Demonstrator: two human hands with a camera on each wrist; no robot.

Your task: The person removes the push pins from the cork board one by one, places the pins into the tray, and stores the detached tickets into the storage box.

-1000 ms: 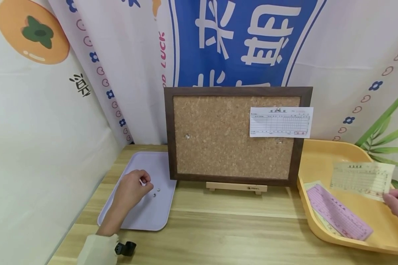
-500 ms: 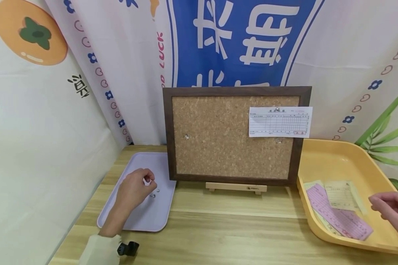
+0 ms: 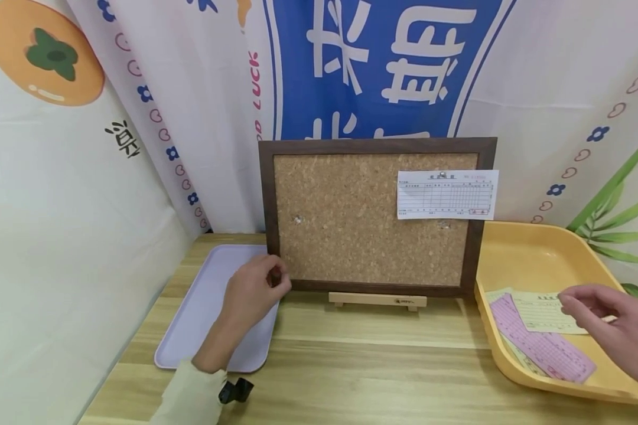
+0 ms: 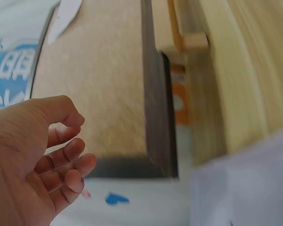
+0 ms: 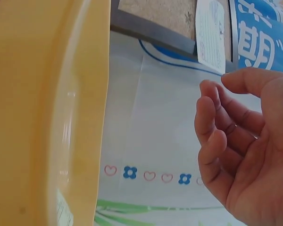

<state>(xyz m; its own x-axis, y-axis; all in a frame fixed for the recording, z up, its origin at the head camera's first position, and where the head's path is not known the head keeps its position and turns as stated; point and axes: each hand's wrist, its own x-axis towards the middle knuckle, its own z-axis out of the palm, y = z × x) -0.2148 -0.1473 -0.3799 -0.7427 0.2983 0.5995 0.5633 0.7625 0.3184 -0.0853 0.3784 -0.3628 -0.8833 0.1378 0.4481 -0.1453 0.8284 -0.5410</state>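
In the head view my left hand [image 3: 256, 284] is in the air near the lower left corner of the cork board [image 3: 351, 236], over the lavender tray's [image 3: 191, 330] right side. Its fingers are loosely bent, and I see nothing held in the left wrist view. My right hand [image 3: 611, 324] hovers over the yellow basket [image 3: 553, 242], beside a pale yellow slip [image 3: 542, 313]; its fingers are loosely bent with nothing between them. A white printed slip [image 3: 446, 198] hangs from a clear push pin [image 3: 443, 175] on the board. Another clear push pin [image 3: 298, 219] sits at the board's left.
Under the pale yellow slip lies a pink slip [image 3: 542, 339] in the basket. A third clear pin [image 3: 444, 224] shows below the white slip. The board leans on a small wooden stand [image 3: 377, 300] upon the wooden table [image 3: 351, 366], before a patterned curtain [image 3: 218, 118].
My right hand has let go of the pale yellow slip, which fell into the basket, and moved left. My left hand has moved right from the tray's small clear pins, now hidden, towards the board.
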